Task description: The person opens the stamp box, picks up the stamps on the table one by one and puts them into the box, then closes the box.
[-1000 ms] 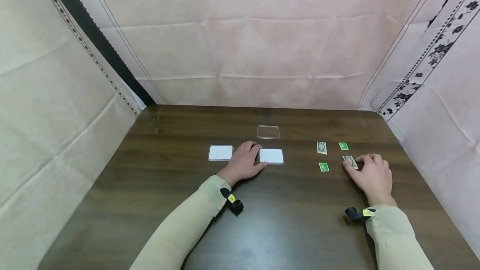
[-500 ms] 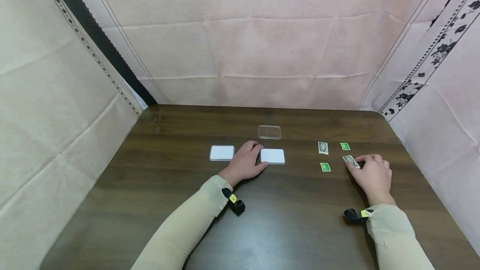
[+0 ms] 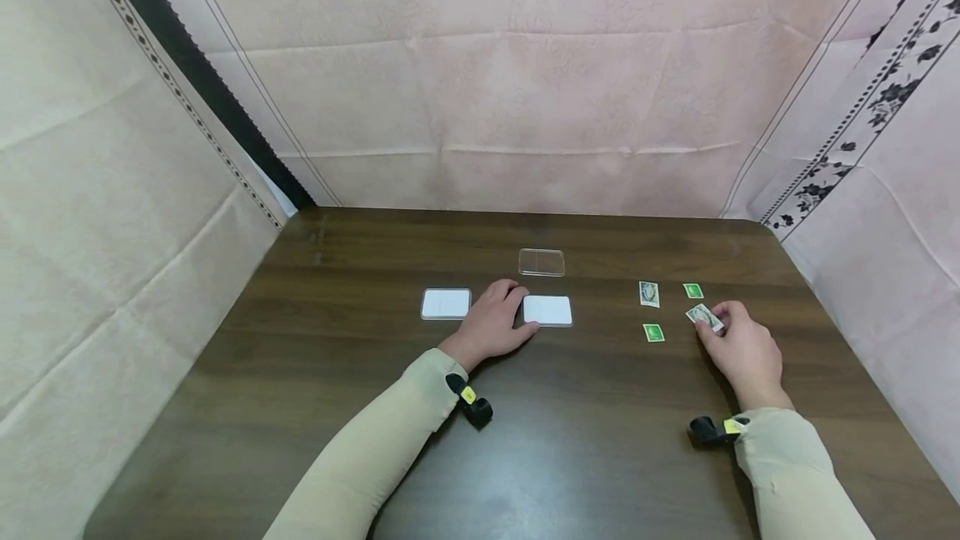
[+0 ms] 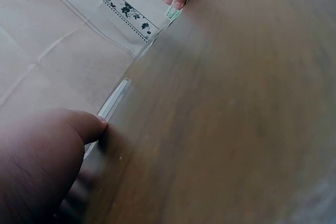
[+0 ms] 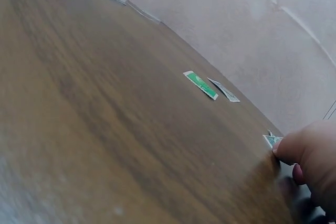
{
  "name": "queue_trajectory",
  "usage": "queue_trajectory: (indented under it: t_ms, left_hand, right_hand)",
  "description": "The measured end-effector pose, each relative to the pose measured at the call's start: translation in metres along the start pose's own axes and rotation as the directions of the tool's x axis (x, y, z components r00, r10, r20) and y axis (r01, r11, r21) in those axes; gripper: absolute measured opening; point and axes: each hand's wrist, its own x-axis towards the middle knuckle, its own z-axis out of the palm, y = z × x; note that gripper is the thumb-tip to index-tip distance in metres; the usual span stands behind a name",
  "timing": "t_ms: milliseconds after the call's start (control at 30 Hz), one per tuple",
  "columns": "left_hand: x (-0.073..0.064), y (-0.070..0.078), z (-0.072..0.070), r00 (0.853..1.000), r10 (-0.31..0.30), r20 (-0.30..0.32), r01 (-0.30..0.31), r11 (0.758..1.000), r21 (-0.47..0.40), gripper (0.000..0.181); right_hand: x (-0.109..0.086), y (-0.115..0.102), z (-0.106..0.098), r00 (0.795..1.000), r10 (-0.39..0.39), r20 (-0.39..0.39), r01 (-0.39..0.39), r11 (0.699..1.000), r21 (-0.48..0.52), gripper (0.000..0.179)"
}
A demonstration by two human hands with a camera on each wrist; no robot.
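In the head view my right hand [image 3: 746,354] pinches a small grey-green paper stamp [image 3: 703,317] between thumb and fingers, tilted at the table's right side. The same stamp [image 5: 270,141] shows at the fingertips in the right wrist view. My left hand [image 3: 491,325] holds the left end of a flat white rectangular case [image 3: 547,311] with a clear rim, its thumb at the near edge and a finger at the far edge. In the left wrist view the thumb touches the case's edge [image 4: 114,99]. Near the right hand lie another grey stamp [image 3: 648,293] and two green stamps [image 3: 693,291].
A second white case [image 3: 446,304] lies left of the left hand. Behind them is a clear plastic lid [image 3: 542,262]. Everything sits on a dark brown wooden table [image 3: 570,432], with pale cloth hangings [image 3: 525,107] around its back and sides.
My right hand has lifted and turned the stamp slightly, its near corner rising off the table. My left hand stays at the white case. The head view shifts slightly.
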Motion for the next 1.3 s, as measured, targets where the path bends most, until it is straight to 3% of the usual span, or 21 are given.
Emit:
queue_trajectory:
  t_ms: [400,600,867,1100,1300]
  left_hand:
    - [0.0005,-0.0005,0.001,1.0,-0.007,0.001,0.007,1.0,0.003,0.064]
    - [0.0019,-0.001,0.0026,1.0,-0.001,-0.003,0.001,1.0,0.0,0.065]
    - [0.0032,-0.0026,0.0045,1.0,0.017,-0.023,-0.017,1.0,-0.008,0.063]
    - [0.002,-0.0013,0.0034,1.0,0.016,-0.027,-0.016,1.0,-0.013,0.063]
    - [0.0021,-0.0016,0.0024,1.0,0.01,-0.02,-0.01,1.0,-0.01,0.063]
  right_hand:
    - [-0.002,-0.0002,-0.0001,0.997,-0.025,-0.068,0.025,1.0,-0.006,0.029]
    - [0.0003,0.0,0.0007,0.998,-0.062,-0.009,0.062,0.998,0.002,0.035]
    - [0.0013,-0.0009,-0.0004,0.98,-0.196,0.034,0.197,0.98,-0.011,0.048]
    - [-0.0013,-0.0024,0.0015,0.991,-0.127,-0.036,0.132,0.972,0.194,0.049]
    - [-0.0001,-0.0084,0.0057,0.992,-0.026,-0.124,0.063,0.951,0.303,0.044]
